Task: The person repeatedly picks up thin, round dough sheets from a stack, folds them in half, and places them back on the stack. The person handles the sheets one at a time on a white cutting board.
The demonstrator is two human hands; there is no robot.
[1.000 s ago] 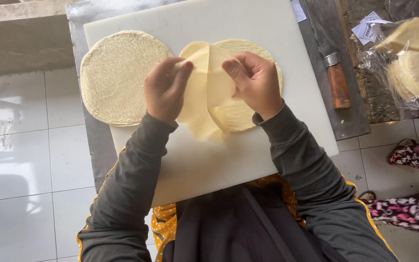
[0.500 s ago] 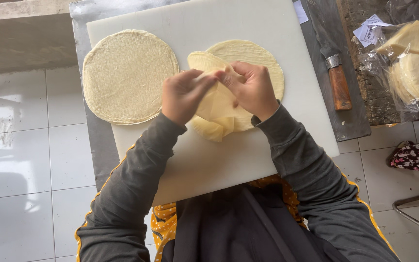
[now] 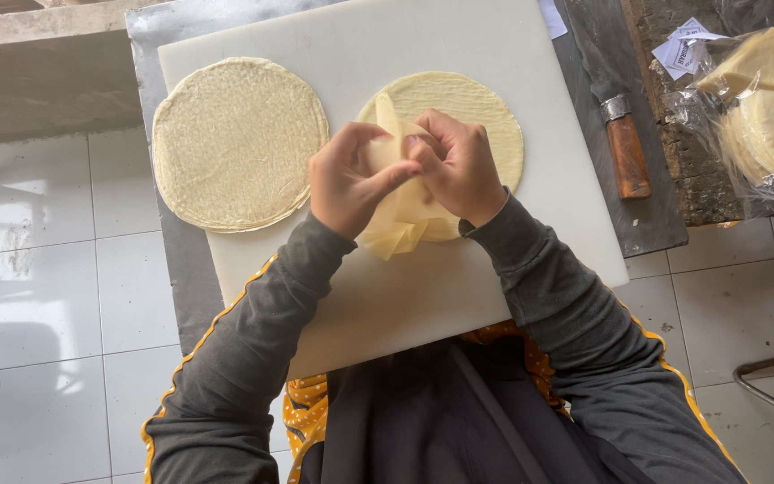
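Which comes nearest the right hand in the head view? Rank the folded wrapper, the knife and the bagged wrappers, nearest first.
1. Folded wrapper: pinched in the right hand.
2. Knife: to its right, beside the board.
3. Bagged wrappers: far right, past the knife.

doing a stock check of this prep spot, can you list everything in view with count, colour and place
cutting board: 1, white, centre, on a grey metal table
round wrappers stack: 1, pale cream, board's left part
second wrappers stack: 1, pale cream, board's right part, under the hands
loose wrapper: 1, pale yellow, folded, pinched by both hands
knife: 1, grey blade, brown wooden handle, right of the board
bagged wrappers: 1 clear bag, far right
floor tiles: white, around the table
left hand: 1, grey sleeve
right hand: 1, grey sleeve
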